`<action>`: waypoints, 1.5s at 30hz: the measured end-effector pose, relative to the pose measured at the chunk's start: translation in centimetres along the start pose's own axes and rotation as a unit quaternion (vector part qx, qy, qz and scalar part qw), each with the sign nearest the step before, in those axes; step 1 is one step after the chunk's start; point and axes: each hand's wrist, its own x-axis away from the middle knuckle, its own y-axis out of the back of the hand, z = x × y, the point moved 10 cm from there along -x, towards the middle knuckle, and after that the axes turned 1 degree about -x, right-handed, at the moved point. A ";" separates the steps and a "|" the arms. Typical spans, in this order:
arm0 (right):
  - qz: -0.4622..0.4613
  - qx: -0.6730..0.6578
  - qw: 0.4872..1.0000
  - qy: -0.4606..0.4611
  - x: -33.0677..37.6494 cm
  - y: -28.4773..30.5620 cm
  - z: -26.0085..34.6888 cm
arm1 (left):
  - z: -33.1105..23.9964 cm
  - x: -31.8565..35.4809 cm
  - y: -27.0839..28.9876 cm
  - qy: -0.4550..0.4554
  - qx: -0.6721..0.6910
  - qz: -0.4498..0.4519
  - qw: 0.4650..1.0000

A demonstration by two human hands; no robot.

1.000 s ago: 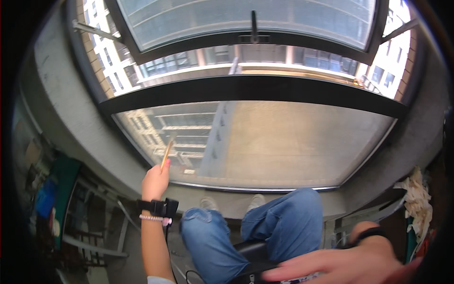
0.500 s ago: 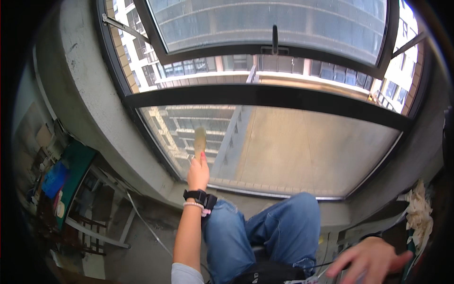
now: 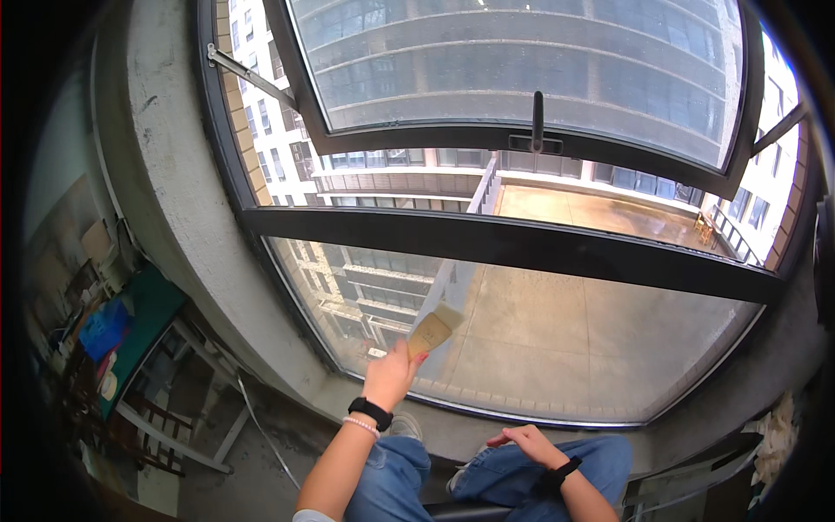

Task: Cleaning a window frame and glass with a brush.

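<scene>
My left hand [image 3: 391,376] is closed around the handle of a flat, wide brush [image 3: 430,334] with a wooden body and pale bristles. The brush tilts up to the right in front of the lower window pane [image 3: 557,348]; whether its bristles touch the glass I cannot tell. Over my right knee hangs my right hand [image 3: 532,444], fingers loosely stretched to the left and holding nothing. A black band and a beaded bracelet circle my left wrist, and a black band my right.
Above a dark crossbar [image 3: 513,244], a sash [image 3: 435,139] with a black handle [image 3: 537,122] is tilted outward. At left stand a concrete wall edge [image 3: 156,174] and a green-topped table [image 3: 152,300] bearing a blue bag [image 3: 104,326]. Crumpled pale material [image 3: 772,439] lies at right.
My left hand has moved the brush right and tilted it rightward. My right hand has come from the lower right corner to my right knee. The view has shifted, so the window sits lower.
</scene>
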 end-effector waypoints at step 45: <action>-0.182 -0.028 0.978 -0.100 -0.2 6.3 -9.0 | 9.3 3.7 -9.6 0.131 -0.047 0.294 0.946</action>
